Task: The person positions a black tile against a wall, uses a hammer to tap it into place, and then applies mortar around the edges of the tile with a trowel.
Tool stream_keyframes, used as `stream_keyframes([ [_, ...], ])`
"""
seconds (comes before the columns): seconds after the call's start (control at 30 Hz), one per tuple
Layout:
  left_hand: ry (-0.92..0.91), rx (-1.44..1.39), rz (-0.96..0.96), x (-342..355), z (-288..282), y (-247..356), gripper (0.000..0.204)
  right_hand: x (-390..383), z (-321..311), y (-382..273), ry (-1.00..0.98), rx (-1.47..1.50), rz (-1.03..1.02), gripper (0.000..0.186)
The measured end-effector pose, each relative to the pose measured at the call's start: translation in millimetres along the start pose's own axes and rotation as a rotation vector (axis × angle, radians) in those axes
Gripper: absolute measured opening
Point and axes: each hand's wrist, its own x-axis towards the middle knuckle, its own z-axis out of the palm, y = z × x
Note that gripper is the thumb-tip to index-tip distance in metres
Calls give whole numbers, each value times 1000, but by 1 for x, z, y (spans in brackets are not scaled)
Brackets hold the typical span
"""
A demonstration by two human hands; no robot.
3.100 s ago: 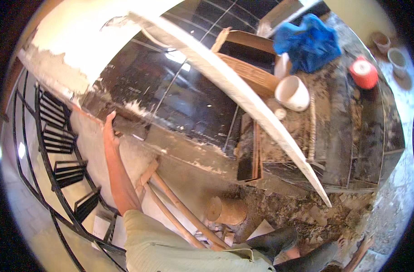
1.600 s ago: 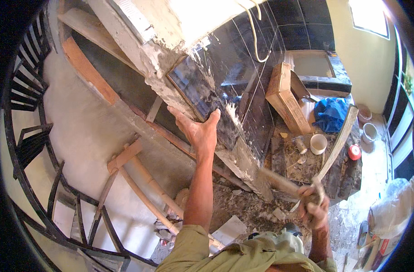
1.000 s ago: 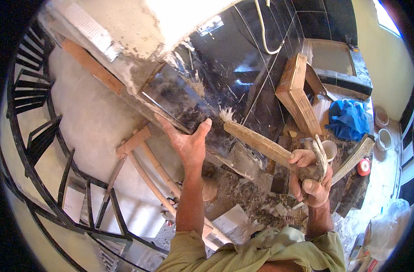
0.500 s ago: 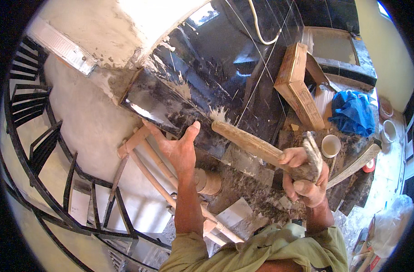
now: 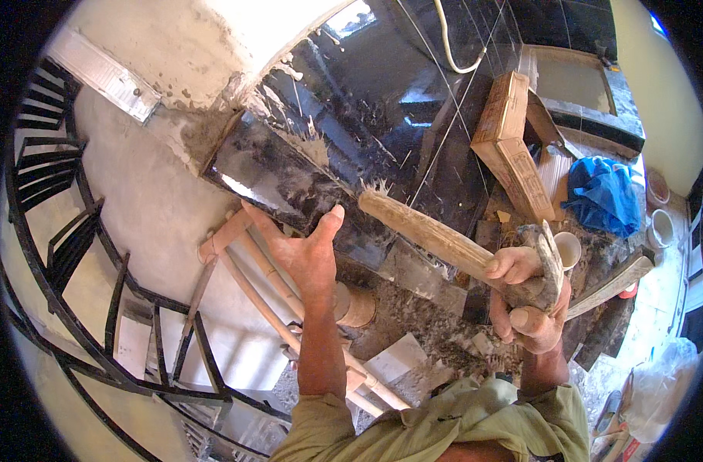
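My left hand [image 5: 304,258] grips the lower edge of a black tile [image 5: 274,177] on the ledge, thumb on its face, fingertips beneath. My right hand [image 5: 530,323] is closed around a hammer by its head end [image 5: 550,269]; the worn wooden handle [image 5: 421,231] points up-left, its butt at the tile's upper right edge, by a ragged patch of pale mortar [image 5: 376,186]. Whether the butt touches the tile, I cannot tell. Behind lies the larger black-tiled surface [image 5: 413,138]. A pale plank [image 5: 613,285] lies to the right of my right hand.
A cardboard box [image 5: 505,154], blue cloth [image 5: 602,196], white cup [image 5: 567,250] and buckets [image 5: 659,227] lie right. A black metal railing [image 5: 74,262] curves along the left, beside leaning wooden poles [image 5: 251,292]. Rubble [image 5: 413,331] covers the floor below.
Since earlier, my right hand has raised the hammer, bringing its handle end up to the tile. My left hand has shifted left along the ledge. Little differs from half a second ago.
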Motion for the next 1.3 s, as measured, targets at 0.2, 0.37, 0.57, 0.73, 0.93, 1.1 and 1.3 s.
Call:
stream_keyframes([
  [0.2, 7, -47, -5, 0, 1, -3, 111, 4, 0, 1, -34, 13, 18, 42],
  [0.37, -13, -58, -24, 0, 5, -1, 111, 5, -7, 5, -6, -24, 36, 42],
  [0.57, 4, -13, 36, 0, 1, -7, 111, 7, -6, 5, 32, 11, 107, 44],
  [0.73, -19, -100, -69, 1, 1, -7, 112, 8, -7, 2, 0, -3, 86, 45],
  [0.93, 54, -166, -3, -3, 7, 3, 80, 13, -6, 1, -31, 9, 65, 45],
  [1.1, 22, -93, -25, -1, 7, 7, 94, 13, -6, -3, -68, -4, 19, 43],
  [1.3, -19, -78, -15, 3, -3, -1, 105, 16, 0, -5, -29, 2, 89, 43],
])
